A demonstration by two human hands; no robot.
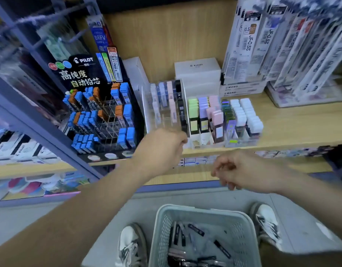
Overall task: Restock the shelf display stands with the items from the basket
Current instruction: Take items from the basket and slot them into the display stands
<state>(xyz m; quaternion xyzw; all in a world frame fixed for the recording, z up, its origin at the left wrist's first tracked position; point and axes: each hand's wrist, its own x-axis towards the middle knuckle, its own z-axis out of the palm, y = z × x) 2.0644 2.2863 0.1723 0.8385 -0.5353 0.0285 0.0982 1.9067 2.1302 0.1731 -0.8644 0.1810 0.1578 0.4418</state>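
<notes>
A pale grey perforated plastic basket (205, 210) stands on the floor between the person's two white trainers, and in it lies a loose heap of small slim lead cases (197, 229), some dark and some clear. Above it runs a light wooden shelf (293, 122) carrying the display stands. The left hand (162, 149) is raised to the shelf's front edge, at the foot of a clear acrylic tiered stand (166, 108) that holds pale blue, pink and black cases in rows. Its fingers are curled in tight towards the stand, but only the back of the hand faces the camera, so I cannot tell whether they pinch anything. The right hand (241, 170) hangs lower, in front of the shelf edge and above the basket, with its fingers loosely bent and nothing visible in them (it is somewhat blurred). Left of the acrylic stand is a black tiered Pilot display stand (100, 116) stocked with blue-capped and orange-capped lead tubes, several of its cells bare. To the right are open trays of pastel green, lilac and pink cases (205, 116), then rows of white-capped cases (247, 116).
</notes>
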